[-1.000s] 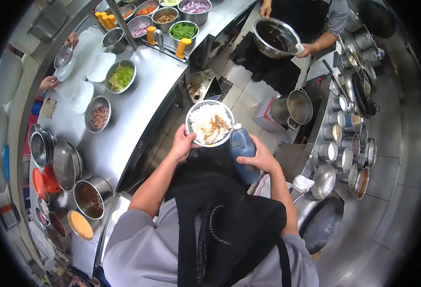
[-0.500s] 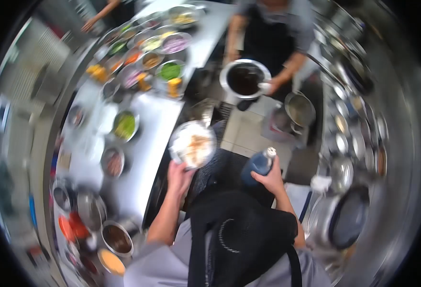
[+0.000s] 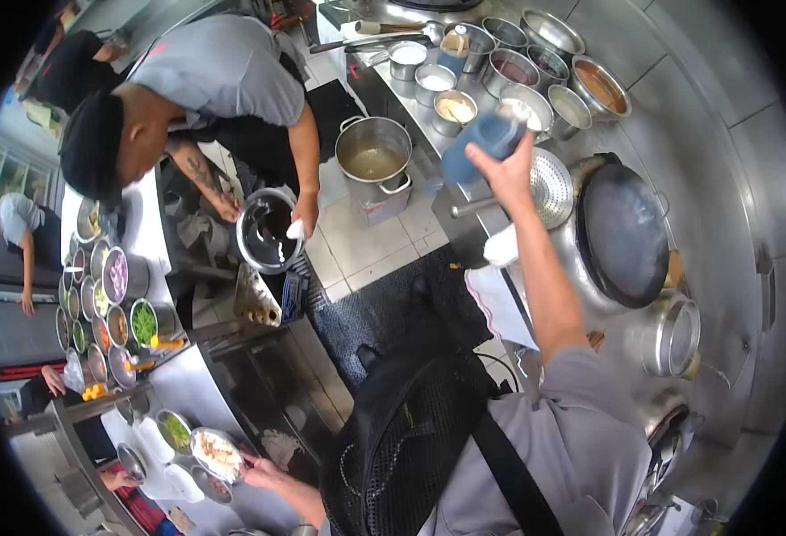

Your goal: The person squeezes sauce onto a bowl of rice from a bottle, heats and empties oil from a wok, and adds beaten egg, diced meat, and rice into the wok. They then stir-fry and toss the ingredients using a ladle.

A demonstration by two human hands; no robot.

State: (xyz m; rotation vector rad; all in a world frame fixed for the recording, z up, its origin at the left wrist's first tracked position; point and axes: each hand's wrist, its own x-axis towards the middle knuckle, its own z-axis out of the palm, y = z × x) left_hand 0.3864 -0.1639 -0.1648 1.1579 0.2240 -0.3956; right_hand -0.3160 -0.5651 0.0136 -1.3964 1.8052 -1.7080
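Observation:
My right hand (image 3: 507,177) is wrapped round a blue squeeze bottle (image 3: 472,154) with a pale top, raised and tilted above the right-hand counter. Close by are a perforated strainer ladle (image 3: 551,189) and several metal containers of seasonings. Far to the left, my left hand (image 3: 268,473) grips the rim of a metal bowl (image 3: 219,453) of white food with brown patches on top. That bowl is over the steel prep counter (image 3: 198,380), beside a bowl of chopped greens (image 3: 174,431) and a bowl of pinkish pieces (image 3: 212,485).
A co-worker in front holds a steel pot of dark liquid (image 3: 270,230). A large two-handled pot (image 3: 373,150) stands by the aisle. A steaming black wok (image 3: 623,237) sits on the right. A black mat (image 3: 393,308) covers part of the tiled floor. More people are at the left.
My view has turned to the right. My right hand has carried the squeeze bottle up over the right counter. My left hand has moved the bowl over the prep counter.

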